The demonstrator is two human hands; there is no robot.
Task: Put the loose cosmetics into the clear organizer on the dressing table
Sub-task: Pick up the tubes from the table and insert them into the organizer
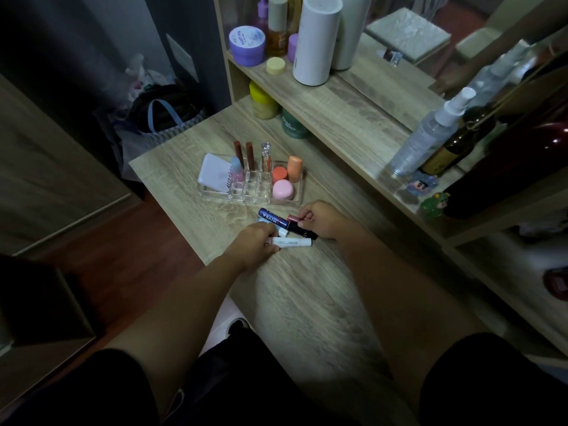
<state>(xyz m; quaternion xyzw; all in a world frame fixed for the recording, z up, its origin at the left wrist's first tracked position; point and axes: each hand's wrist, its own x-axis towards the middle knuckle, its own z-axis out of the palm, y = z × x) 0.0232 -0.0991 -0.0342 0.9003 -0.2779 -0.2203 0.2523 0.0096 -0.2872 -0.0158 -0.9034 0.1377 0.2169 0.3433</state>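
Note:
The clear organizer stands on the dressing table and holds a white compact, two dark red lip tubes, a clear-capped tube, an orange tube, an orange jar and a pink jar. In front of it lie loose cosmetics: a blue Nivea stick, a black tube, a light blue item and a white tube. My left hand grips the white tube's end. My right hand pinches a dark red tube.
A raised shelf behind the organizer carries a white cylinder, a purple jar, bottles, a spray bottle and a dark bottle. A mirror stands behind. A bag sits on the floor at the left.

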